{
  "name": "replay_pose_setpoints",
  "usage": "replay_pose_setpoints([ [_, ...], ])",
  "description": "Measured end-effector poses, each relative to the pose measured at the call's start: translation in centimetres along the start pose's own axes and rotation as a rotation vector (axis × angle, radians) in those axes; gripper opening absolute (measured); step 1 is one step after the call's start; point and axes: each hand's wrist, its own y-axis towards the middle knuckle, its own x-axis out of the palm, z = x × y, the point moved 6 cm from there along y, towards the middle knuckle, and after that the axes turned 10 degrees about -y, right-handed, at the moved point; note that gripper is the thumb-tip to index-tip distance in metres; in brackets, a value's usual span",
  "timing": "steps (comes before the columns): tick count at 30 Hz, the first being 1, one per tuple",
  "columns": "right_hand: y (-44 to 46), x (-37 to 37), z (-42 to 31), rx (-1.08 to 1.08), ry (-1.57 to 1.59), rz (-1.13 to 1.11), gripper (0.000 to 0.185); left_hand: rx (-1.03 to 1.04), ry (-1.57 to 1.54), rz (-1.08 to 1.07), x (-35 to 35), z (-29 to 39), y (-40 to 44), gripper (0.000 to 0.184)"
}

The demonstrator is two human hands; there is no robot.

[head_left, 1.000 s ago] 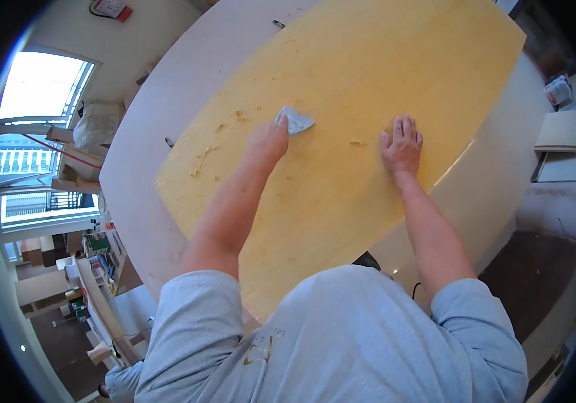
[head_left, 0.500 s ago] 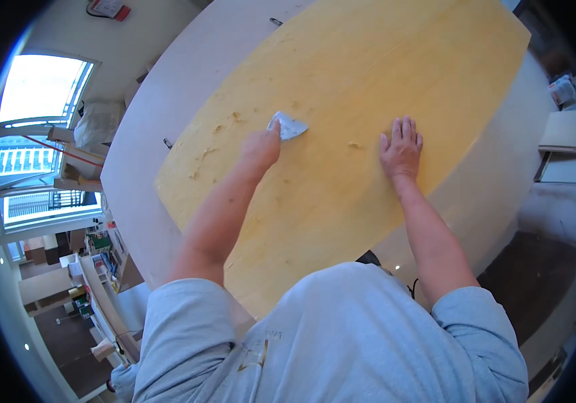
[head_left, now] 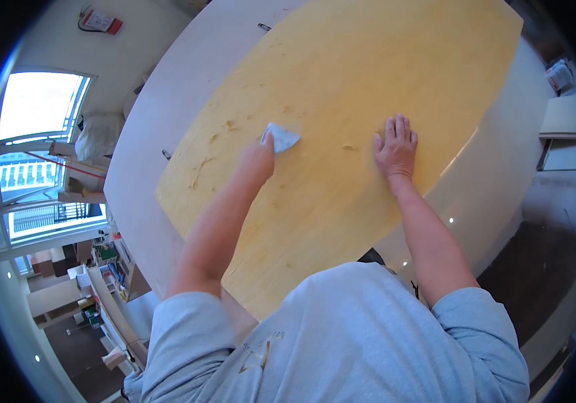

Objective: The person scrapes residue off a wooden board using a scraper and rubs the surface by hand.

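- big pale table under everything, running out past both sides of the sheet
- yellow sheet lying on it, pretty much the whole middle of the view
- right hand palm-down on the sheet, fingers straight and close together, thumb a bit out
- left hand closed around a scraper, most fingers hidden
- scraper's over the sheet's left half, can't tell if the blade touches
- little yellow lumps just left of it

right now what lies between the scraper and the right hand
A small yellowish clump on the yellow surface, seen in the head view.
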Motion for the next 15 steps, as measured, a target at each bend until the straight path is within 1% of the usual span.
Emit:
replay_pose_setpoints([
  [2, 0.0, -0.1, -0.1, 0.002, 0.005, -0.01, 0.063, -0.022, 0.005, -0.066, 1.1, -0.4, -3.5, 0.063],
  [4, 0.1, -0.8, -0.2, 0.013, 0.0, -0.025, 0.063, -0.012, -0.034, -0.03, 1.5, -0.4, -3.6, 0.067],
  [7, 0.3, -2.0, -0.8, 0.018, 0.017, -0.035, 0.063, -0.016, -0.158, 0.124, 1.8, -0.9, -1.4, 0.066],
  [9, 0.1, -2.1, -0.9, 0.014, 0.017, -0.044, 0.064, -0.057, -0.222, 0.171, -0.3, 0.6, 2.8, 0.063],
  [11, 0.2, -2.0, -0.7, 0.012, 0.014, -0.039, 0.064, -0.071, -0.183, 0.192, -0.8, 1.5, 2.9, 0.063],
  [12, 0.6, -1.8, -0.5, 0.013, 0.01, -0.031, 0.064, -0.075, -0.165, 0.185, -0.5, 2.0, 2.5, 0.063],
  [14, 0.4, -2.1, -0.8, 0.007, 0.0, -0.049, 0.065, -0.121, -0.215, 0.055, 1.2, 2.9, -2.2, 0.063],
  [15, 0.5, -2.0, -0.9, 0.004, -0.004, -0.055, 0.065, -0.121, -0.263, 0.097, 2.4, 2.8, -5.1, 0.065],
])
